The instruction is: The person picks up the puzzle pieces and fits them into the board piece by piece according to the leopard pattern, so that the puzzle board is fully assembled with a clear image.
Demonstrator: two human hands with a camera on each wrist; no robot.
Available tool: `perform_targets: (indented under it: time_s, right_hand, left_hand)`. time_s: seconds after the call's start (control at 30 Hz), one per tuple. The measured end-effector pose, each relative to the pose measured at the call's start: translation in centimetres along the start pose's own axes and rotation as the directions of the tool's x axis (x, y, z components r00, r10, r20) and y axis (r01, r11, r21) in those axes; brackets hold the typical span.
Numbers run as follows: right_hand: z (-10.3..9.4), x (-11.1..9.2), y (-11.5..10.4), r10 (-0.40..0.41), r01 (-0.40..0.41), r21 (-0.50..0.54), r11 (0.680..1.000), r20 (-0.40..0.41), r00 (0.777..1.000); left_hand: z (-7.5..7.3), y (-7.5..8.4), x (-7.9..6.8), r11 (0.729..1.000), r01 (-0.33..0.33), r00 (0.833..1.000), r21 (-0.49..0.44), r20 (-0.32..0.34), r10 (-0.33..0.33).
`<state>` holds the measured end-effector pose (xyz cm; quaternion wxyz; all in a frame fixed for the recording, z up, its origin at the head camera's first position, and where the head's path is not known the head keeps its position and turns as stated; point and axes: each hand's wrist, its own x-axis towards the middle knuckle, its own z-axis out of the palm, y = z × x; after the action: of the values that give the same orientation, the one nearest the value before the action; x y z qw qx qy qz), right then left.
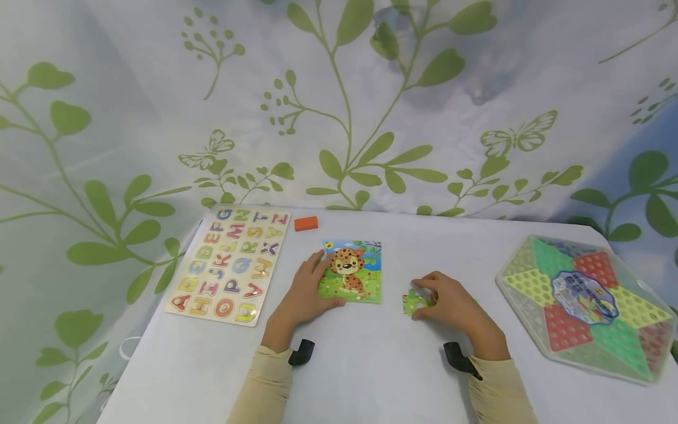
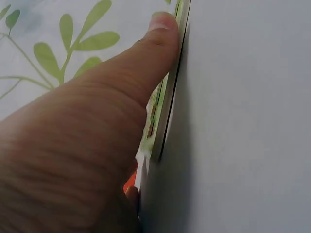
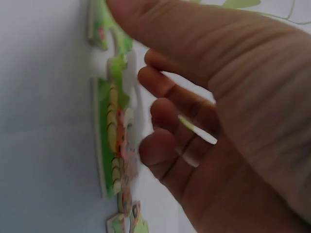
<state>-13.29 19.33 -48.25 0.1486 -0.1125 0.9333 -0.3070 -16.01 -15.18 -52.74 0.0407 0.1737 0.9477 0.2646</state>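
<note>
My left hand [image 1: 307, 288] rests at the left side of a square jigsaw board [image 1: 371, 291] with a spotted leopard picture. Its thumb lies along the board's near edge, and in the left wrist view that thumb presses the thin edge of the board [image 2: 167, 107]. To the right of the board, my right hand [image 1: 445, 299] pinches a green jigsaw piece [image 1: 412, 303] between thumb and index finger, low over the white table. Under that palm, the right wrist view has more loose jigsaw pieces [image 3: 104, 141], green with orange. The other right fingers are bent and partly hidden in the head view.
A wooden alphabet board [image 1: 246, 235] with coloured letters lies at the left. Behind the jigsaw is a small orange-red block [image 1: 306, 224]. A hexagonal Chinese checkers box [image 1: 585, 306] lies at the right. The white table [image 1: 360, 365] meets a leaf-patterned curtain [image 1: 296, 153] behind.
</note>
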Motion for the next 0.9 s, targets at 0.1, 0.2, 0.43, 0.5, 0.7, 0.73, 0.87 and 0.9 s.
perform_targets:
  time_s: [0.1, 0.2, 0.43, 0.5, 0.7, 0.73, 0.87, 0.9]
  right_hand:
    - [0.3, -0.4, 0.0, -0.001, 0.001, -0.016, 1.000, -0.007, 1.000]
    - [0.7, -0.6, -0.4, 0.002, -0.002, -0.024, 1.000, -0.013, 1.000]
    - [0.8, -0.5, -1.1, -0.028, 0.026, -0.045, 0.999, -0.029, 0.999]
    - [0.8, -0.5, -1.1, -0.028, 0.026, -0.045, 0.999, -0.032, 0.999]
    - [1.0, -0.3, -1.0, -0.025, 0.024, -0.051, 0.998, -0.027, 0.999]
    - [1.1, -0.2, -1.0, -0.026, 0.025, -0.051, 0.998, -0.026, 0.999]
    - [1.1, -0.1, -0.8, -0.035, 0.034, -0.021, 0.999, -0.030, 0.999]
    - [1.2, -0.1, -0.8, -0.036, 0.035, -0.006, 0.999, -0.030, 0.999]
  left_hand:
    - [-0.4, -0.6, 0.0, 1.000, 0.008, 1.000, -0.005, 0.020, -0.008]
    - [-0.5, -0.8, -0.1, 1.000, 0.011, 1.000, -0.013, 0.024, -0.010]
    - [-0.7, -0.7, -0.2, 0.999, 0.039, 0.999, -0.016, 0.038, -0.038]
    - [-0.8, -0.6, -0.3, 0.999, 0.046, 0.998, -0.019, 0.040, -0.045]
    - [-1.0, -0.4, -0.5, 0.999, 0.045, 0.998, -0.018, 0.036, -0.044]
    - [-1.0, -0.4, -0.6, 0.999, 0.042, 0.999, -0.020, 0.033, -0.041]
    - [-1.0, -0.3, -0.5, 0.999, 0.037, 0.999, -0.023, 0.035, -0.036]
    - [-1.0, -0.3, -0.5, 0.999, 0.035, 0.999, -0.023, 0.036, -0.034]
